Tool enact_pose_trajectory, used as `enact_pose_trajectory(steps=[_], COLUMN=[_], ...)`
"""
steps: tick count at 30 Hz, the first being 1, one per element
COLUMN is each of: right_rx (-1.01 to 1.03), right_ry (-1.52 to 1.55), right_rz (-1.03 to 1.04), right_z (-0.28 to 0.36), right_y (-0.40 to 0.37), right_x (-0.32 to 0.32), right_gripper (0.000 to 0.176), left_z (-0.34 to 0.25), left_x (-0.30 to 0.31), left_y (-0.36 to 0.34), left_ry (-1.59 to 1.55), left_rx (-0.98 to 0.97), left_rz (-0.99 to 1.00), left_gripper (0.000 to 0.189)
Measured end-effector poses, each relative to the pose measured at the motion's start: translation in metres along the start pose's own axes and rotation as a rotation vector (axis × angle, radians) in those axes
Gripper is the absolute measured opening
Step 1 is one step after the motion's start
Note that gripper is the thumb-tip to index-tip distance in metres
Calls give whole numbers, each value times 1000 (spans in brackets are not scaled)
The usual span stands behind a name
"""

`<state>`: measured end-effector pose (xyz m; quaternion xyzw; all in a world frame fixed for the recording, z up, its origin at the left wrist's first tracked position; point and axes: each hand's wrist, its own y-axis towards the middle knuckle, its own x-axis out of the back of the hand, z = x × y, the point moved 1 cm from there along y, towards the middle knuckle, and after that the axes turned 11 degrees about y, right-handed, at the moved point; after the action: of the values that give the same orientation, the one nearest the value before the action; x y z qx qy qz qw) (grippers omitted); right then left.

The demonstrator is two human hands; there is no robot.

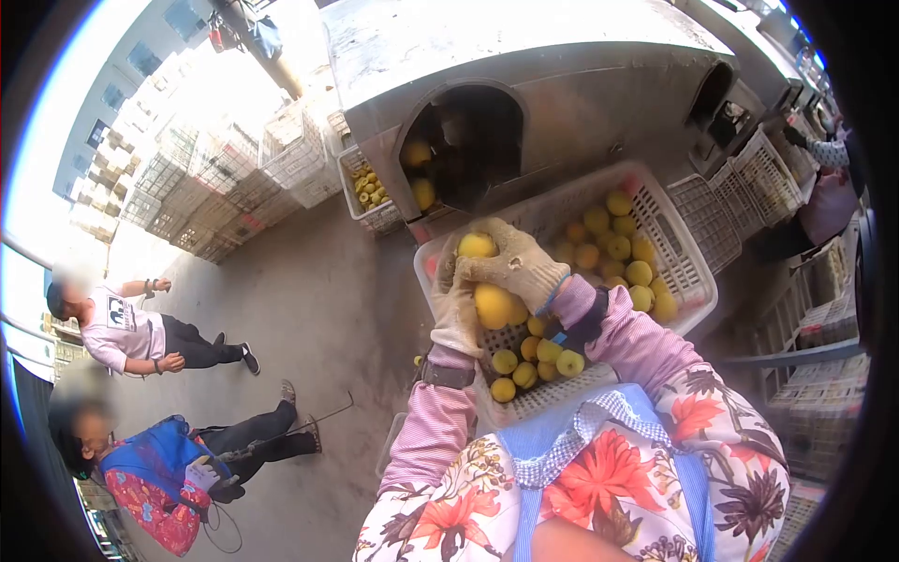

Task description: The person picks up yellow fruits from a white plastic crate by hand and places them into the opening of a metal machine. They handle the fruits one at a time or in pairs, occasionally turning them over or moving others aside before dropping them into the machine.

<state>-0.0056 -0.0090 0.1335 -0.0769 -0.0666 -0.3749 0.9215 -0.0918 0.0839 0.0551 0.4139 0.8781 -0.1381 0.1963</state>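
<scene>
Both my hands wear dusty work gloves and meet over the near left part of a pale plastic crate (700,245). A round yellow fruit (478,245) sits between them, with my right hand (521,264) curled over it from the right. My left hand (456,314) closes around its lower left side. A larger-looking yellow fruit (493,306) lies right against my left palm, below the first one. More yellow fruit (599,234) fills the crate's far right part, and several greener ones (534,363) lie at its near end.
Ahead stands a metal machine (571,112) with an arched opening (464,140) holding fruit. A smaller crate of fruit pieces (368,192) is beside it. Stacked crates (220,169) line the back left. Two people (131,323) stand on the left; another person (829,197) is at the far right.
</scene>
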Motion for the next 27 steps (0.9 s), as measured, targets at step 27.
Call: enact_pose_trajectory(steps=[27], right_rx=[318], right_ry=[-87], right_rz=[45], right_z=[-14], right_y=[-32], right_x=[-10], right_gripper=[64], left_z=[15], left_x=[14], left_y=[6], left_ry=[-701], left_rx=[396], left_rz=[262], left_gripper=[63])
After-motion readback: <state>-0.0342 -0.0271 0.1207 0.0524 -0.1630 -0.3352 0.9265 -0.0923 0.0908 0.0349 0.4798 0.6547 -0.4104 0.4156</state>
